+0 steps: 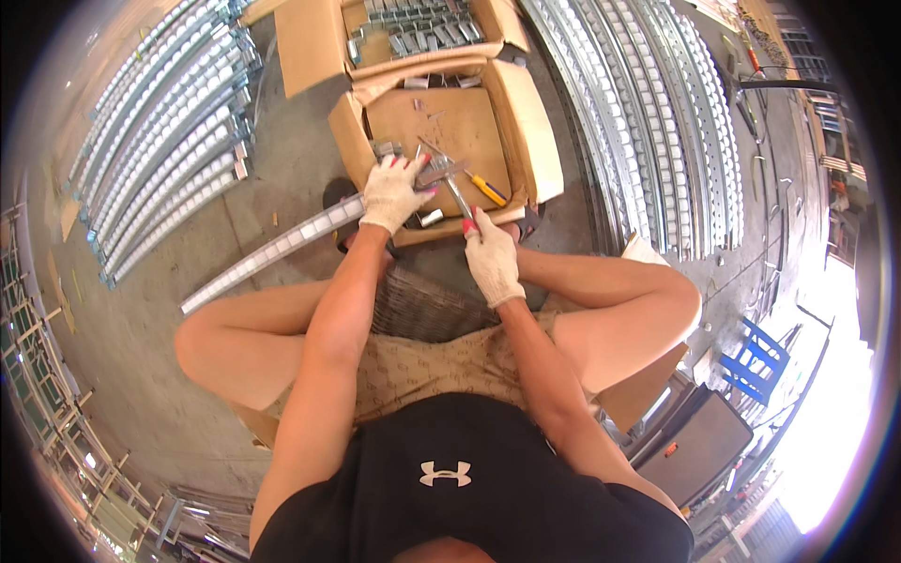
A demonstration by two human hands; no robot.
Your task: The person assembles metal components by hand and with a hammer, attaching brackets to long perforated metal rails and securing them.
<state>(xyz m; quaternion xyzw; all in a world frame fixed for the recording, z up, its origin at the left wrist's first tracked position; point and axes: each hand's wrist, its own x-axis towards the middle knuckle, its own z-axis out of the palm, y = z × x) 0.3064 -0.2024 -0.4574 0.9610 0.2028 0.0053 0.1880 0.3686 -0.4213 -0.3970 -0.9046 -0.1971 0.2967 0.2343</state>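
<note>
My left hand point(392, 192), in a cream knit glove with red-pink fingertips, is closed around the upper end of a roller track point(291, 241). This long metal rail with white rollers slants down to the left past my knee. In a matching glove, my right hand point(492, 255) grips a long silvery metal tool point(456, 197). The tool's far end meets a flat crosswise metal piece point(443, 174) beside my left fingers; its exact kind is unclear. Under both hands lies an open cardboard box point(540, 141). A yellow-handled screwdriver point(488, 190) rests on its flattened cardboard top.
Beyond it, another open box point(305, 47) holds several small metal brackets point(432, 38). Roller tracks point(169, 141) lie in rows at left, and more metal rails point(648, 122) at right. A blue plastic pallet-like piece point(754, 361) lies at lower right.
</note>
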